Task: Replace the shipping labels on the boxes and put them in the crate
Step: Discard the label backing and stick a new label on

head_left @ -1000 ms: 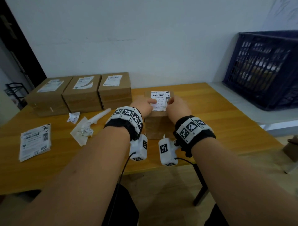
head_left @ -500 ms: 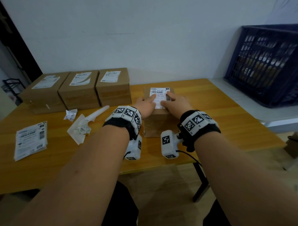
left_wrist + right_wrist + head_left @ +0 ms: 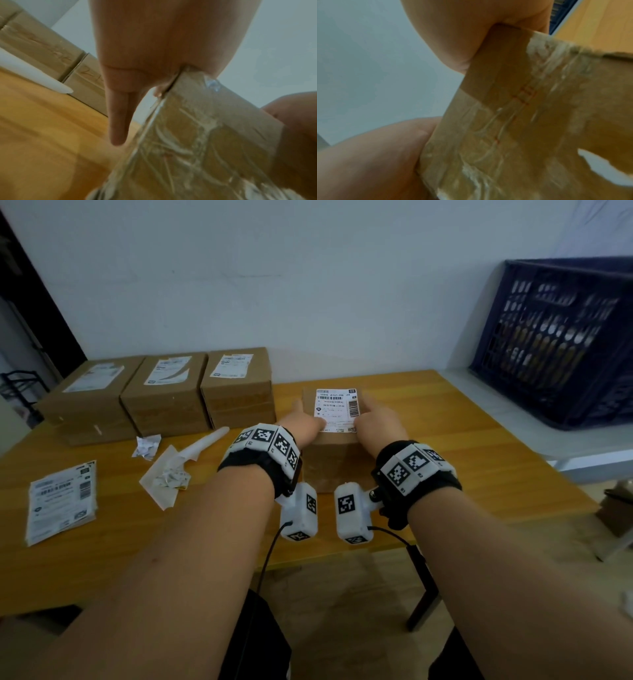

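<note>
A small taped cardboard box stands mid-table with a fresh white shipping label flat on its top. My left hand lies against the box's top left edge, thumb by the label's near corner. In the left wrist view the palm sits on the box corner and one straight finger hangs down its side. My right hand mirrors it on the right edge; its palm rests on the box top. The dark blue crate stands at the right.
Three more labelled boxes line the wall at the back left. Peeled backing paper, a crumpled scrap and a stack of labels lie on the wooden table. The crate rests on a white shelf.
Both hands slid off the middle of the label outward to the box's left and right edges. The box has stayed in place.
</note>
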`<state>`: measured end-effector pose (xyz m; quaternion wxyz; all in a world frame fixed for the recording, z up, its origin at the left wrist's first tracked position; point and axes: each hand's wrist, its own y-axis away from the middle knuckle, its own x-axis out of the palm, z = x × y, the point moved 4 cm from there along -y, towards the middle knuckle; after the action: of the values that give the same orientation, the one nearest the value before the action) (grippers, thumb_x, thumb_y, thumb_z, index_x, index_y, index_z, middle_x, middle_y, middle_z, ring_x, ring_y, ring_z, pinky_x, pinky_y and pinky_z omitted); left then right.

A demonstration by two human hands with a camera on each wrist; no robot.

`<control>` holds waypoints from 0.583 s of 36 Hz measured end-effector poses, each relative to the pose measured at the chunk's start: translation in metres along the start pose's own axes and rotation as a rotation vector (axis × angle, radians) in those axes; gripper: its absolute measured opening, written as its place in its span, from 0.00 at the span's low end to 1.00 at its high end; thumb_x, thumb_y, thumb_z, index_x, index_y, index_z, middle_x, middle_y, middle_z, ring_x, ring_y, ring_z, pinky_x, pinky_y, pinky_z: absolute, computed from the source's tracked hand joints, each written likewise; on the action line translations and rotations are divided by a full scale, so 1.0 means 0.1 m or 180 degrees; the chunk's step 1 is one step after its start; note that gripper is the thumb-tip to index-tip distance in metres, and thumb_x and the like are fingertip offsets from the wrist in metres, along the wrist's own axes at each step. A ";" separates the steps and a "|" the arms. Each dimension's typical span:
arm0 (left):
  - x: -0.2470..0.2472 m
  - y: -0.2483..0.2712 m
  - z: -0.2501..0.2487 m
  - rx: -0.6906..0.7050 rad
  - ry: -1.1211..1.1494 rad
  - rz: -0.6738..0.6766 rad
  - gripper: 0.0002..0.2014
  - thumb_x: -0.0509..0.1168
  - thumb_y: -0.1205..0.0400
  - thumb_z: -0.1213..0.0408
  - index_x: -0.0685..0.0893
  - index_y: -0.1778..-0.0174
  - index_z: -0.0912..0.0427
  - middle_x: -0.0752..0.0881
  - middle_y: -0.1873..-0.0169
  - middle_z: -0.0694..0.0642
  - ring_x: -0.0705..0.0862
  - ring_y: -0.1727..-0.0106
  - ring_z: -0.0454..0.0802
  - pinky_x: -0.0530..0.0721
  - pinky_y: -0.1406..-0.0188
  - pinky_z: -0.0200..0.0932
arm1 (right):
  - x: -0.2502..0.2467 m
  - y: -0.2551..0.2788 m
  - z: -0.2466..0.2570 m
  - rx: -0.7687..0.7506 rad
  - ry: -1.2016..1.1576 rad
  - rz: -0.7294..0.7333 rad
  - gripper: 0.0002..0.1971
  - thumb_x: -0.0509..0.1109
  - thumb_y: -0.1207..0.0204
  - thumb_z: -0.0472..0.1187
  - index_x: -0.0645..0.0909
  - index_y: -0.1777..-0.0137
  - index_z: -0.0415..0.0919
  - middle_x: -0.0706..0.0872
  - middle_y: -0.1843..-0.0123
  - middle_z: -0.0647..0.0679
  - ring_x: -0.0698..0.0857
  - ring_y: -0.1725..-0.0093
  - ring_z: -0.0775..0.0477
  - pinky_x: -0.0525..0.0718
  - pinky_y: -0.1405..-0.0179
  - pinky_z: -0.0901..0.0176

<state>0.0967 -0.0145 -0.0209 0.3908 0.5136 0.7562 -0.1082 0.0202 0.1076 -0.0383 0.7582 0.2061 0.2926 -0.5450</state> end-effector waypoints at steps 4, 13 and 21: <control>0.03 0.05 0.04 -0.0082 -0.0034 0.0189 0.26 0.54 0.13 0.46 0.74 0.28 0.63 0.84 0.40 0.64 0.85 0.43 0.61 0.84 0.39 0.56 | -0.10 0.06 0.06 0.0262 0.0219 0.0137 0.16 0.56 0.13 0.32 0.76 0.29 0.34 0.76 0.30 0.37 0.77 0.32 0.39 0.77 0.33 0.54; -0.08 0.10 -0.03 0.0247 0.0814 -0.0007 0.33 0.70 0.20 0.58 0.65 0.21 0.53 0.82 0.33 0.54 0.85 0.43 0.51 0.84 0.51 0.45 | -0.36 0.00 -0.04 0.0261 -0.1194 -0.0417 0.29 0.71 0.21 0.51 0.70 0.25 0.41 0.85 0.38 0.48 0.83 0.57 0.54 0.83 0.64 0.62; -0.08 0.14 -0.13 0.0398 0.1255 0.0031 0.48 0.77 0.30 0.76 0.59 0.18 0.49 0.88 0.44 0.54 0.88 0.52 0.49 0.89 0.57 0.46 | -0.47 0.09 -0.03 -0.0093 -0.1051 -0.0928 0.20 0.63 0.19 0.59 0.76 0.38 0.44 0.84 0.42 0.48 0.84 0.51 0.51 0.84 0.58 0.57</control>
<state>0.1038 -0.0057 -0.0031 0.2030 0.5517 0.8074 -0.0505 0.0174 0.1454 -0.0093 0.7119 0.0586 0.1990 -0.6709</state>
